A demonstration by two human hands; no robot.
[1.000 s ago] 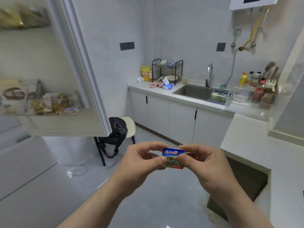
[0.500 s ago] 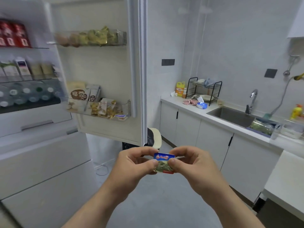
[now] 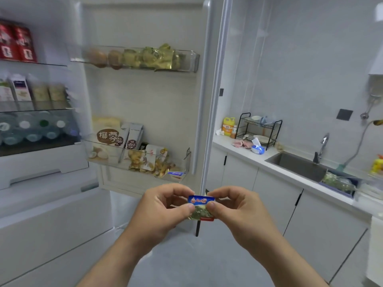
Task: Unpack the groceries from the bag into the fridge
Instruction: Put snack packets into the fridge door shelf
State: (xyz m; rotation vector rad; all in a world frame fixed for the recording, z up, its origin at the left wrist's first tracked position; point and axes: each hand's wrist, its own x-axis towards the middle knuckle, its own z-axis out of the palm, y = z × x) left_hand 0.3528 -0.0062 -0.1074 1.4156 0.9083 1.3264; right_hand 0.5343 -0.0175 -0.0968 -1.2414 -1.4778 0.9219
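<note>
Foil butter pack [image 3: 200,206] lies sideways, pinched by left hand [image 3: 163,206] and right hand [image 3: 238,208], lower centre. Door bin [image 3: 186,159] is up-left, so left hand's nearer imo.

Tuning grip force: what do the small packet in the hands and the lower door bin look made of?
Packet: likely thin foil, glossy; its lower part is crinkled and glints gold-green under a blue printed label. Lower door bin: probably clear rigid plastic, smooth; contents show through its wall.
</note>
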